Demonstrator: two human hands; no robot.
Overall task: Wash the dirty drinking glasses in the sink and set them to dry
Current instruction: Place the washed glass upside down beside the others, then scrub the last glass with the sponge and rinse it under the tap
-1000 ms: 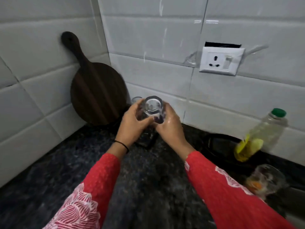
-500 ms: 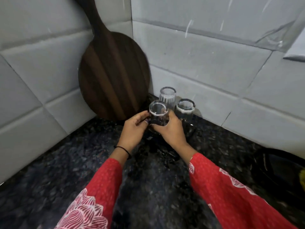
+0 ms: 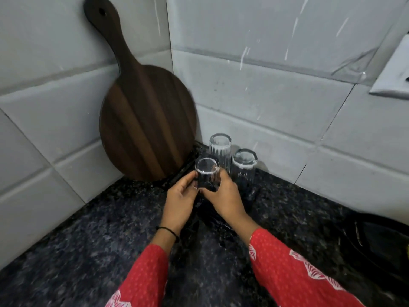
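Note:
A clear drinking glass (image 3: 207, 173) stands upside down on a dark mat (image 3: 250, 196) in the counter's corner. My left hand (image 3: 180, 200) grips its left side and my right hand (image 3: 223, 196) grips its right side and lower part. Just behind it stand two more upturned glasses: a tall ribbed glass (image 3: 220, 149) and a shorter glass (image 3: 244, 165) to its right. Whether the held glass rests on the mat is hidden by my fingers.
A round dark wooden board (image 3: 146, 122) with a handle leans against the left wall tiles. A black pan-like object (image 3: 376, 238) lies at the right on the speckled dark counter (image 3: 88, 251). A white wall socket (image 3: 396, 72) shows at the right edge.
Both hands have carried the glass from mid-air down into the corner beside the two upturned glasses. My view has tilted down and closer; the bottle at the right is out of frame.

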